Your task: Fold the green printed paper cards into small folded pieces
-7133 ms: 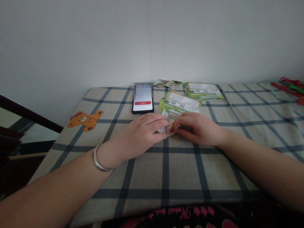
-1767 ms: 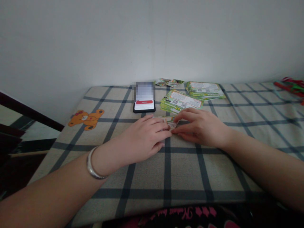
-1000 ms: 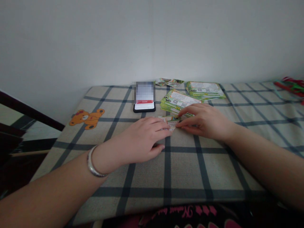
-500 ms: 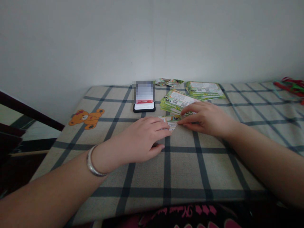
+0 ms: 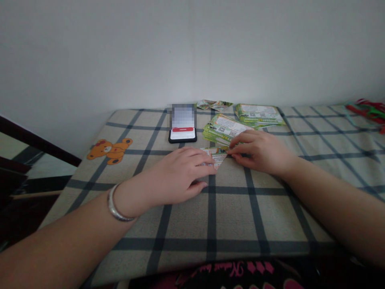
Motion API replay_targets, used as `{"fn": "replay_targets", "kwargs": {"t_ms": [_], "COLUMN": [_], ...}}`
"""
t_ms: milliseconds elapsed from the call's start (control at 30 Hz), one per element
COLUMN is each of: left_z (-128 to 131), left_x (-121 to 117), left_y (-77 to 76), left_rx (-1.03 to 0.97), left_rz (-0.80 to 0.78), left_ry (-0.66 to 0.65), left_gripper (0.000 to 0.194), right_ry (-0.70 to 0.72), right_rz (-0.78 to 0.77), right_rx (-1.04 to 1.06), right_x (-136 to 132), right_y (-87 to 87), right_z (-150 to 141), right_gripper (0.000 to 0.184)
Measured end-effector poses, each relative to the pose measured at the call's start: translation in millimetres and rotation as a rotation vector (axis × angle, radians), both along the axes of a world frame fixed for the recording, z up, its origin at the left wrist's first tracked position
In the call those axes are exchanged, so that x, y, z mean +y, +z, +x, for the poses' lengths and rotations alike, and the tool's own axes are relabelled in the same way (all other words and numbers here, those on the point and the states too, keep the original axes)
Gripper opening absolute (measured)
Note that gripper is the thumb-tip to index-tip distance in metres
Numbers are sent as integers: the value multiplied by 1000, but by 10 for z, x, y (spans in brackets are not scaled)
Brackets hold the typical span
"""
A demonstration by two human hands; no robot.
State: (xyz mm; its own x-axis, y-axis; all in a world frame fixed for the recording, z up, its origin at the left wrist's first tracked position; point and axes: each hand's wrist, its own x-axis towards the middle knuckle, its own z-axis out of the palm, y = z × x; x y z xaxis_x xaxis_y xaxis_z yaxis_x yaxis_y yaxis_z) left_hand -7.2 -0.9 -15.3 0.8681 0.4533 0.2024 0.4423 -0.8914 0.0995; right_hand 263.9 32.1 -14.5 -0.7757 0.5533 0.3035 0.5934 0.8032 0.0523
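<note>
A printed paper slip (image 5: 220, 157), partly folded with a slanted edge, lies on the checked tablecloth (image 5: 231, 216). My left hand (image 5: 180, 172), with a silver bangle on its wrist, rests flat with fingers spread over the slip's left part and hides it. My right hand (image 5: 258, 152) pinches the slip's right corner between thumb and fingertips. Just behind it, a fanned stack of green and white leaflets (image 5: 224, 129) is partly covered by my right fingers. A second leaflet stack (image 5: 261, 114) sits farther back to the right.
A phone (image 5: 183, 135) with a lit screen lies behind my left hand. Folded paper pieces (image 5: 214, 105) lie by the wall (image 5: 192, 52). An orange bear picture (image 5: 110, 151) is at the left, and a red and green item (image 5: 369, 112) at the far right.
The right fingertips have shifted slightly at the slip's corner, and more of its slanted edge shows. My left hand has moved very slightly left. The leaflet stacks have stayed put.
</note>
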Motion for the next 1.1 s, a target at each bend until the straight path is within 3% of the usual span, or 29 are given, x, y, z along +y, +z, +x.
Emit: {"fn": "replay_targets", "kwargs": {"t_ms": [567,1100], "left_z": [4,12], "left_x": [21,123], "left_y": [30,-63], "left_rx": [-9,-101], "left_rz": [-56,-114], "left_ry": [7,-22], "left_gripper": [29,26], "right_ry": [12,78], "right_rz": [76,252], "right_rx": [-33,-203], "right_x": [-66,-61], "right_y": [-22,1], "right_z": [-121,-149], "right_gripper": [24,24]}}
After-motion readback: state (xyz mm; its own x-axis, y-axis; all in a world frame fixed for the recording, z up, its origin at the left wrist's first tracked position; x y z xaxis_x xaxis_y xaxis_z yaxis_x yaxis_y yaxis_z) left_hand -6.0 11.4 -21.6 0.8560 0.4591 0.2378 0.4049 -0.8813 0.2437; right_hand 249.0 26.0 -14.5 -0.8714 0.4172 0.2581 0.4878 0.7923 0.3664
